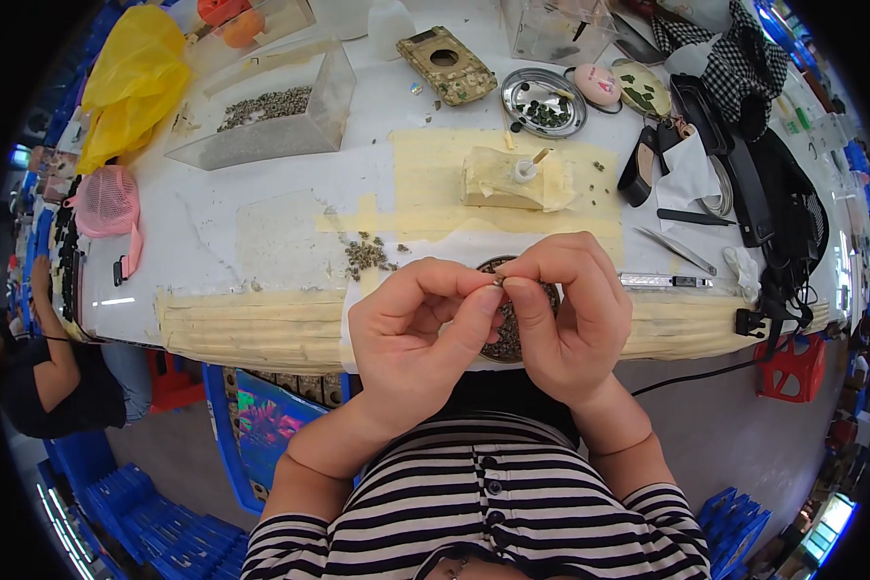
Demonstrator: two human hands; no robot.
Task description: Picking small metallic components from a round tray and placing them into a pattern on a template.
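Note:
Over a round dark dish (494,262) of small grey-brown parts, my two hands meet at the fingertips. Thumb and forefinger of my left hand (420,333) pinch a tiny piece (499,281), too small to name. From the other side, the thumb and forefinger of my right hand (578,319) close on the same piece. Both hands hide much of the dish. To the left of my left hand, a loose pile of small grey-brown parts (365,255) lies on the table. A taped block (512,182) holding a small white cup with a stick stands beyond my hands.
A clear bin (338,101) of small parts stands far left, beside a yellow bag (135,82). Past the block are a camouflage-patterned case (447,66) and a metal dish (563,92) of dark green pieces. Tweezers (677,249) and a cutter knife (665,281) lie right. Another person sits far left.

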